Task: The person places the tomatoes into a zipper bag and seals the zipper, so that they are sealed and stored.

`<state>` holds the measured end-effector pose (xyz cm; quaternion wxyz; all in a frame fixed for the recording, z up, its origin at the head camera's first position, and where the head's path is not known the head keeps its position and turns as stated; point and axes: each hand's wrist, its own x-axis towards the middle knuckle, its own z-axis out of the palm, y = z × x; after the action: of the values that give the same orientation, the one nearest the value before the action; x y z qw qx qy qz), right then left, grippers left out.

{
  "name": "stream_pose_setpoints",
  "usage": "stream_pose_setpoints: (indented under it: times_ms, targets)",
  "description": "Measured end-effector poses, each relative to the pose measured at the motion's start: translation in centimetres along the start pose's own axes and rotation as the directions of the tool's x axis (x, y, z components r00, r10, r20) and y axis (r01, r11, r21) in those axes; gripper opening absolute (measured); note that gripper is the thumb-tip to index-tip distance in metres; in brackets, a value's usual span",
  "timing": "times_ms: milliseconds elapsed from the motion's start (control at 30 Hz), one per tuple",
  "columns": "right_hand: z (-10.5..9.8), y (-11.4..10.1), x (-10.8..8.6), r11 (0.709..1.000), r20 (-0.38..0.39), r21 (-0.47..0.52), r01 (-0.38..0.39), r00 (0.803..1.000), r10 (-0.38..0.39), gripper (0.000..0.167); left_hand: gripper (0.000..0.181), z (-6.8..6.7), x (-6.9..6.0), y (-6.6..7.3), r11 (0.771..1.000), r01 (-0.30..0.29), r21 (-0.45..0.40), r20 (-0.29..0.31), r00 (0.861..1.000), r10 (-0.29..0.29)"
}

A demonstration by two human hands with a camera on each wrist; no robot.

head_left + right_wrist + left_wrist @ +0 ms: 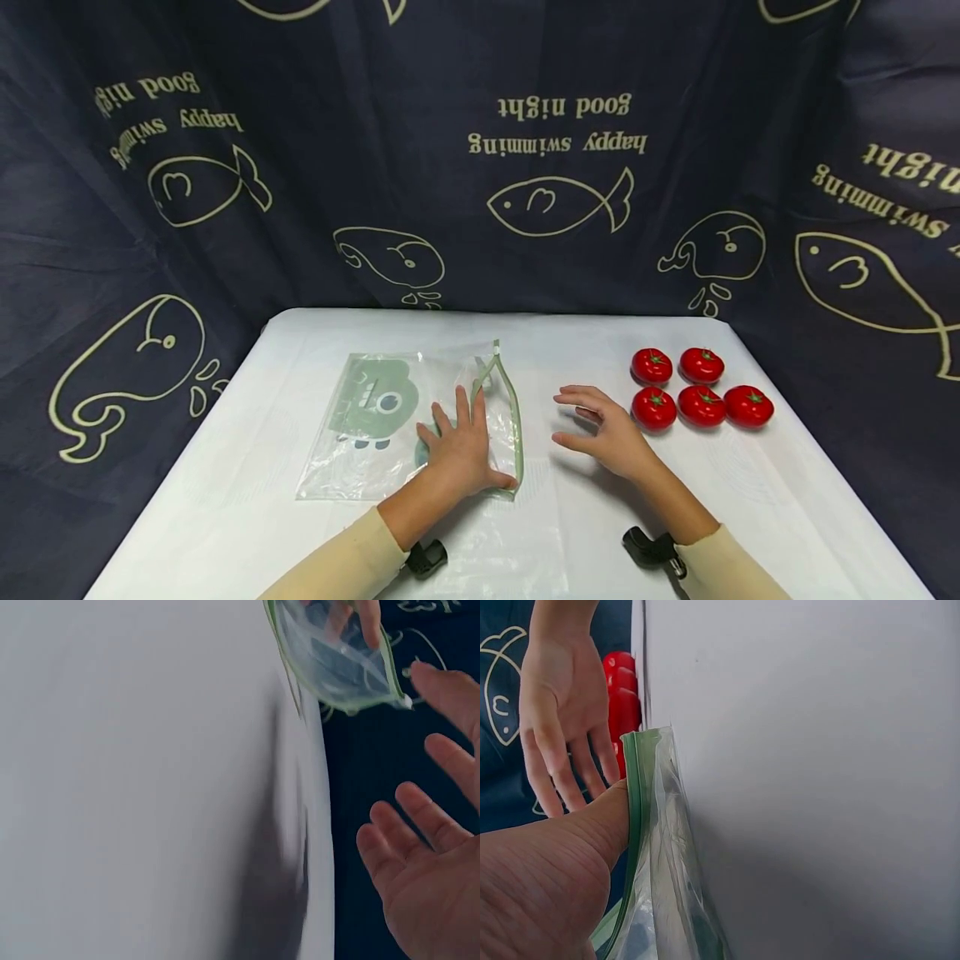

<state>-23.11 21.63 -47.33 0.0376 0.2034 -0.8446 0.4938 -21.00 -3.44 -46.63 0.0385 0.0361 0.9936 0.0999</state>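
Observation:
A clear zip bag point(330, 454) with green cartoon prints lies flat on the white table, its green-edged mouth point(516, 408) facing right and gaping. My left hand point(459, 454) is spread at that mouth with straight fingers. In the left wrist view its thumb point(604, 825) touches the green zip strip point(634, 780). To the right of the bag, my right hand point(611, 433) hovers with loosely bent fingers and nothing between them. Beside it sit several red tomatoes point(701, 406) with green stem tops, apart from the hand.
The white table point(600, 533) ends at a dark blue cloth point(450, 150) printed with fish and words. A black wrist mount point(648, 550) hangs below the right sleeve, and another point(427, 558) is by the left sleeve.

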Motion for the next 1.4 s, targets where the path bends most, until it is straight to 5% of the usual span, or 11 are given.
stream_pose_setpoints:
  times_ms: [267, 733, 1100, 1400]
  targets:
    - [-2.6, 0.4, -2.3, 0.997, -0.144, 0.073, 0.033, 0.989, -0.022, 0.044, 0.151, 0.0, -0.2, -0.3, 1.000, -0.014, -0.005, -0.012, 1.000, 0.014]
    - [-7.8, 1.8, -5.6, 0.999, -0.390, -0.014, 0.052, 0.919, -0.054, 0.041, 0.151, 0.3, -0.1, -0.4, 1.000, -0.018, -0.017, -0.010, 1.000, 0.018]
    - [-12.7, 3.9, -7.1, 0.992, -0.603, -0.102, -0.078, 0.798, 0.001, 0.042, 0.150, 0.3, -0.1, -0.3, 0.999, -0.031, -0.021, -0.014, 0.999, 0.031]
    - [-15.9, 5.1, -8.3, 0.915, -0.692, -0.116, -0.387, 0.692, 0.206, 0.043, 0.150, 0.3, -0.2, -0.3, 0.999, -0.035, -0.037, -0.023, 0.999, 0.034]
